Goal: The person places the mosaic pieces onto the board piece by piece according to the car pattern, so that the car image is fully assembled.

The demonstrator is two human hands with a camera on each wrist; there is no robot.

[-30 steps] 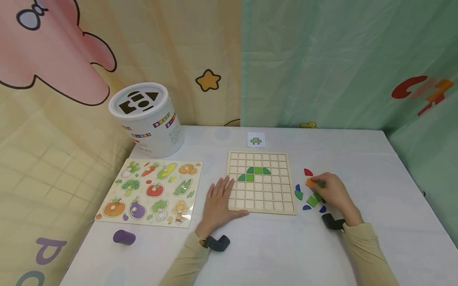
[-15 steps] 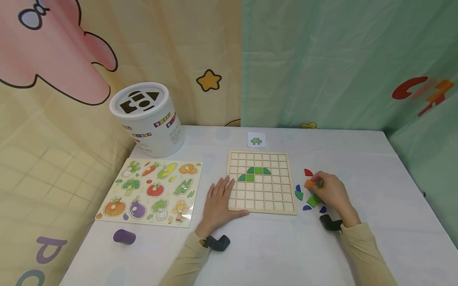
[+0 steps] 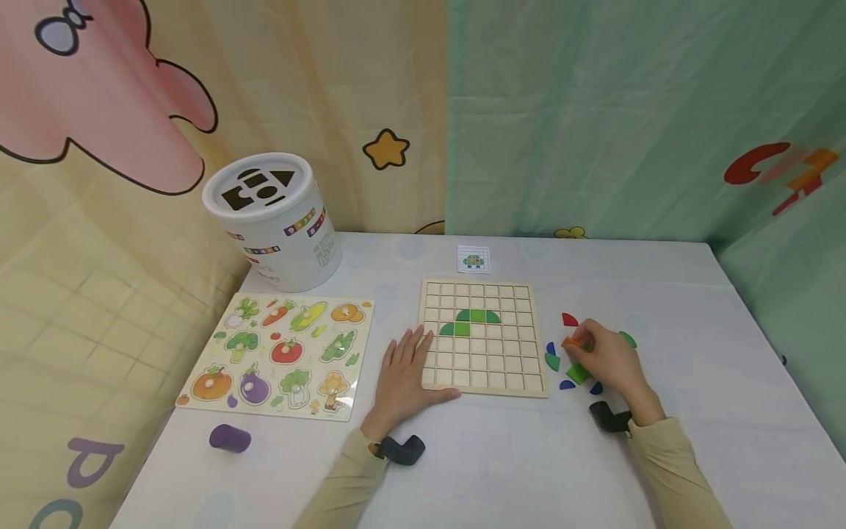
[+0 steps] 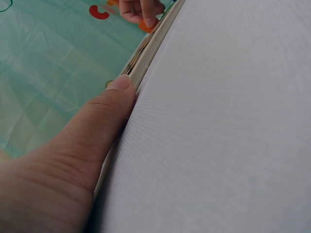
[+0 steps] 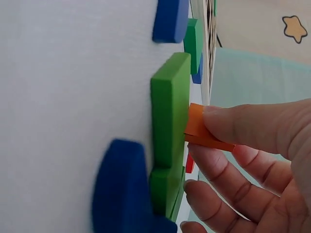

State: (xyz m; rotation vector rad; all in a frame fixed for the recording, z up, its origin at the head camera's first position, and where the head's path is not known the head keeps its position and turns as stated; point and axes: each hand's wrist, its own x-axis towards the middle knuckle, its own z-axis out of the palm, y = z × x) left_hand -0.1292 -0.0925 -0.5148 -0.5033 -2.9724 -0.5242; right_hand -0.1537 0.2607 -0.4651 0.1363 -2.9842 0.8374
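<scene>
My right hand (image 3: pixel 611 360) pinches an orange square block (image 3: pixel 571 343) between thumb and finger, right of the wooden grid board (image 3: pixel 479 367). The right wrist view shows the orange block (image 5: pixel 198 124) tilted just beyond a green square block (image 5: pixel 170 111). Around that hand lie a red quarter-circle (image 3: pixel 569 319), a green quarter-circle (image 3: pixel 552 361), a curved green piece (image 3: pixel 628 339) and several blue half-circles (image 3: pixel 567 384). My left hand (image 3: pixel 403 375) rests at the board's lower left, fingers extended, thumb along the near edge. Green squares (image 3: pixel 477 315) and curved green pieces (image 3: pixel 446 329) sit in board cells.
Behind the board lies a small picture card (image 3: pixel 473 260) with a green figure. To the left is a vegetable puzzle board (image 3: pixel 264 353), with a purple cylinder (image 3: pixel 230 438) in front. A white bucket (image 3: pixel 291 250) with a shape-hole lid stands back left.
My right hand has shifted slightly left, and the orange block has tilted in its fingers. A curved green piece now shows to the hand's right. The left hand has stayed still.
</scene>
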